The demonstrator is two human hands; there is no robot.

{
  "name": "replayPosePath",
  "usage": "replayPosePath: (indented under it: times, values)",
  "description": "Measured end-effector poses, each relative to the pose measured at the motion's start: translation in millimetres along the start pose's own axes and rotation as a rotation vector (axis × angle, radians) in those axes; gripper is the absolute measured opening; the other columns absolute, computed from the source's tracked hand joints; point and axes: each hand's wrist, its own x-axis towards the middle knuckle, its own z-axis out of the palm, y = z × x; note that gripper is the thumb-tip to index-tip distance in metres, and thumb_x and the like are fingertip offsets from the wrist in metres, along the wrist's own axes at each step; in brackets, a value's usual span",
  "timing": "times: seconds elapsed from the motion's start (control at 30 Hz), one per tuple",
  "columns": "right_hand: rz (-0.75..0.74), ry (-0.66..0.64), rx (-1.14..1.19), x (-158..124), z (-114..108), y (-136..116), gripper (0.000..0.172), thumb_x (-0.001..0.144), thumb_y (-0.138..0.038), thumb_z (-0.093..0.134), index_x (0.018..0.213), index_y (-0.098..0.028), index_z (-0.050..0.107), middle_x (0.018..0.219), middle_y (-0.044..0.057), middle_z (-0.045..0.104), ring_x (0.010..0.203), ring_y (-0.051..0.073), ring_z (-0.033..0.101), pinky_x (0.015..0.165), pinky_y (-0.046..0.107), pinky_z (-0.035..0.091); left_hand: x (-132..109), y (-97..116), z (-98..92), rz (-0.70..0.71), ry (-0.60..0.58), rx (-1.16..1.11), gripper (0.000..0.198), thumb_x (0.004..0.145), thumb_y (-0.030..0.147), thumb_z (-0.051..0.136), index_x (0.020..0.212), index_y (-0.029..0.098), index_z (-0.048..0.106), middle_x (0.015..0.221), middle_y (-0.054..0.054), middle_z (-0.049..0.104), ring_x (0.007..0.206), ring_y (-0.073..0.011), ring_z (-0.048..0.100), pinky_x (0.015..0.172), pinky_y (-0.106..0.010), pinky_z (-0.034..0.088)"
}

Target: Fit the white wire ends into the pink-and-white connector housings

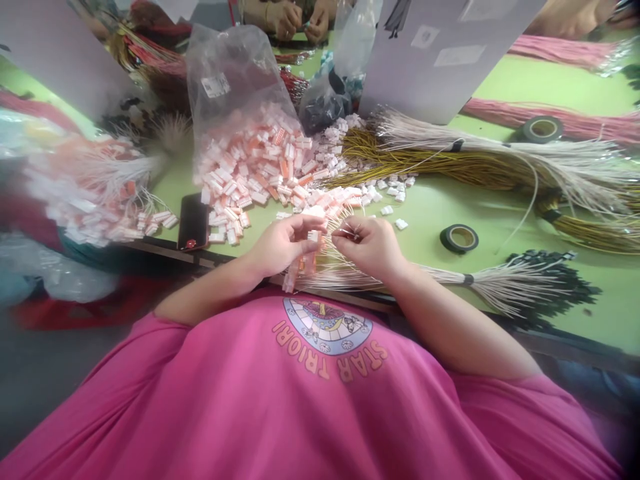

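Left hand had a narrow grip, closed on a white connector, which sat nr the front edge of the counter, just left of the right hand. Right grip was pinched too, prob. on a thin wire, tho the tip was too small to be sure; cdn't tell if anything was seated in the connector. Main risk, I'd say: a wire end bending or going in the wrong place, b/c the parts were tiny and both hands hid some of the view. Lots of look-alike white wires fanned out under the hands, so picking the wrong one was poss., and a tug on one cd drag or tangle the rest. They ran right to a black tie w/ dark plugs splayed past it; a snag at that end might pull the work sideways. Orange-and-white pieces hung below the left hand, nr the pink shirt, and cd catch or slip off if the person leaned in. Heap of connectors lay just beyond, partly under a clear bag; a careless reach might scatter some or mix them w/ the small white housings nearby. Phone lay close to the edge, left of the heap, so a bump cd tip it off.
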Motion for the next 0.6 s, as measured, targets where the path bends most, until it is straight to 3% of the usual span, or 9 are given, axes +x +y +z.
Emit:
replayPosePath:
  times: [0.07,0.2,0.27,0.4,0.53,0.6]
  values:
    - [-0.029,0.021,-0.034,0,1,0,0.015,0.070,-0.023,0.055,0.056,-0.019,0.052,0.050,-0.003,0.048,0.050,0.009,0.040,0.050,0.026,0.032,1,-1,-0.2,-0.013,0.016,-0.026,0.035,0.074,0.022,0.072,0.107,0.018,0.060,0.104,-0.009,0.070,0.088,-0.0195,0.070,0.069,-0.030,0.059]
    - [-0.111,0.057,-0.061,-1,2,1,0.015,0.072,-0.021,0.052,0.057,-0.018,0.054,0.054,-0.001,0.053,0.054,0.010,0.046,0.054,0.026,0.036,-2,3,-0.1,-0.153,-0.114,-0.069,0.026,0.083,0.031,0.065,0.105,0.021,0.056,0.070,-0.003,0.071,0.047,-0.0154,0.065,0.038,-0.024,0.046]
    - [-0.129,0.046,-0.054,-1,4,3,0.013,0.072,-0.020,0.051,0.060,-0.018,0.057,0.059,0.001,0.057,0.057,0.011,0.050,0.056,0.027,0.038,-3,5,2.0,-0.176,-0.126,-0.073,0.024,0.084,0.030,0.064,0.105,0.021,0.056,0.063,0.000,0.069,0.037,-0.0137,0.059,0.032,-0.023,0.040]
    - [-0.105,0.003,-0.065,-1,6,5,0.013,0.074,-0.024,0.053,0.066,-0.017,0.061,0.061,0.001,0.059,0.058,0.011,0.049,0.056,0.027,0.037,-1,8,7.7,-0.082,-0.045,0.047,0.016,0.079,0.026,0.067,0.094,0.019,0.064,0.064,0.000,0.069,0.046,-0.0137,0.063,0.040,-0.024,0.047]
    - [0.001,-0.043,-0.046,2,5,5,0.019,0.076,-0.031,0.057,0.064,-0.017,0.061,0.053,-0.002,0.051,0.051,0.009,0.042,0.051,0.026,0.032,0,12,9.4,0.004,0.012,0.141,0.015,0.081,0.026,0.066,0.093,0.019,0.068,0.075,-0.002,0.071,0.067,-0.0165,0.068,0.056,-0.028,0.055]
    - [0.018,-0.064,-0.042,3,4,5,0.019,0.076,-0.030,0.057,0.063,-0.017,0.060,0.051,-0.002,0.049,0.050,0.009,0.041,0.050,0.025,0.032,0,15,10.0,0.001,0.027,0.146,0.015,0.079,0.025,0.067,0.093,0.019,0.068,0.072,-0.002,0.071,0.067,-0.0162,0.068,0.056,-0.027,0.054]
